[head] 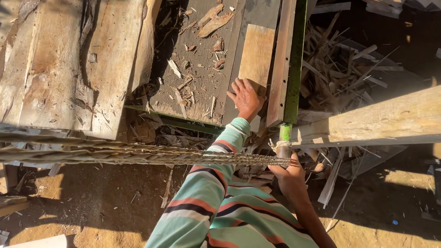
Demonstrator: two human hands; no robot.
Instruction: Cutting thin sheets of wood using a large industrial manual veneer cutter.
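Left hand [247,97] presses a wooden board [257,55]; right hand [288,177] seemingly grips a green lever [285,134].

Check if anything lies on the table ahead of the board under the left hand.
Nothing visible blocks it. The left hand presses the board flat on the table, against the green rail. The strip ahead looks bare; bark scraps lie off to its left.
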